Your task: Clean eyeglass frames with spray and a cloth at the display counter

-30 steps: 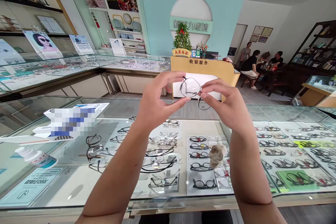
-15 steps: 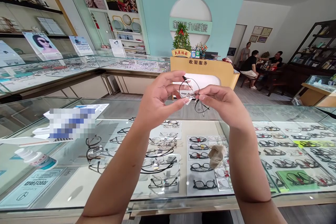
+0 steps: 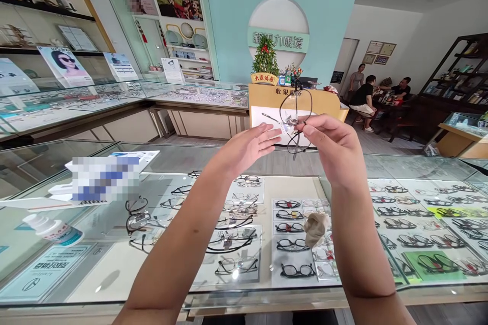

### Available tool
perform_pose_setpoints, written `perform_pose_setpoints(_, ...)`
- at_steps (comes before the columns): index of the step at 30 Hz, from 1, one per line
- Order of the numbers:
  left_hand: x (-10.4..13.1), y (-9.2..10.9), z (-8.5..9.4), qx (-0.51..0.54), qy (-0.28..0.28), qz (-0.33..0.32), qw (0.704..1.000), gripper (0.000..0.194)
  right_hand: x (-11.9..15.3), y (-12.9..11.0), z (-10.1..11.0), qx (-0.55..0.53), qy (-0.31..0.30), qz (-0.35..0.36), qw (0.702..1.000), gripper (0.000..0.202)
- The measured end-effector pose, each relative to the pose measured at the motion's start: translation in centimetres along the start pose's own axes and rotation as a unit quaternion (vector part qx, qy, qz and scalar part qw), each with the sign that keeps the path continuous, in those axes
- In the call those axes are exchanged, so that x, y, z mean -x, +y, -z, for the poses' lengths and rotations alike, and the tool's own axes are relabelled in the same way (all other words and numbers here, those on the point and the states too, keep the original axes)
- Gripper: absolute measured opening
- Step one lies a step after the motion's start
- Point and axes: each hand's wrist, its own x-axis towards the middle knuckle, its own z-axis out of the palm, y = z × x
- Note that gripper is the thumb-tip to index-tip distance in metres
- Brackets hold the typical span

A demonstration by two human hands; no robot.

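A pair of thin dark-rimmed eyeglasses is held up above the glass counter, turned so that one lens is over the other. My right hand pinches it near the bridge between thumb and fingers. A small pale tag hangs by the frame, and one temple sticks out to the left. To the left of the glasses is my left hand, its fingers stretched out and apart from the frame. Below both arms, a crumpled beige cloth lies on the counter top.
Rows of eyeglasses fill the glass display counter. A white spray bottle lies on its side at the left, near a partly blurred white-and-blue box. Beyond stand a yellow cashier desk and several people at the back right.
My left hand has let go of the eyeglasses and dropped slightly, its fingers now straightened. The glasses have shifted right and tilted upright in my right hand.
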Motion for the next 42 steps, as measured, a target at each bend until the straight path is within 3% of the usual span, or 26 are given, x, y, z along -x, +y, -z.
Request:
perform_pose_setpoints(3,-0.5,-0.3,-0.1,0.004,-0.023,-0.049,0.999,0.059,0.0,0.1,-0.1,0.035,-0.016,-0.021,0.999,0.014)
perform_pose_setpoints(9,-0.1,0.2,-0.5,-0.106,-0.011,-0.180,0.978,0.074,0.0,0.3,-0.2,0.077,-0.035,-0.036,0.996,0.022)
perform_pose_setpoints(17,0.9,0.9,-1.8,-0.097,-0.026,-0.219,0.970,0.076,-0.4,0.8,-0.5,0.071,-0.025,-0.057,0.996,0.016)
perform_pose_setpoints(28,1.1,0.8,-1.9,-0.117,-0.065,-0.227,0.965,0.077,-0.8,2.0,-0.9,0.045,-0.022,-0.089,0.995,0.013)
perform_pose_setpoints(30,1.0,0.5,-1.9,-0.121,-0.035,-0.239,0.963,0.073,-0.8,2.2,-0.9,0.043,-0.015,-0.083,0.996,0.013)
perform_pose_setpoints(32,1.2,0.1,-2.0,-0.148,0.062,-0.270,0.949,0.062,-0.9,2.4,-0.9,0.050,-0.001,-0.077,0.996,0.014)
perform_pose_setpoints(34,1.5,-0.2,-2.4,-0.200,0.189,-0.310,0.910,0.045,-0.9,2.5,-1.0,0.057,0.011,-0.073,0.996,0.016)
perform_pose_setpoints(36,2.1,-0.3,-3.1,-0.263,0.263,-0.324,0.870,0.029,-0.8,2.6,-1.2,0.064,0.017,-0.071,0.995,0.017)
perform_pose_setpoints(38,2.5,-0.3,-3.8,-0.305,0.263,-0.298,0.865,0.024,-0.6,2.5,-1.6,0.083,0.018,-0.064,0.994,0.018)
perform_pose_setpoints(42,2.7,-0.2,-4.3,-0.297,0.231,-0.233,0.897,0.024,0.1,2.3,-2.8,0.171,0.034,-0.001,0.985,0.015)
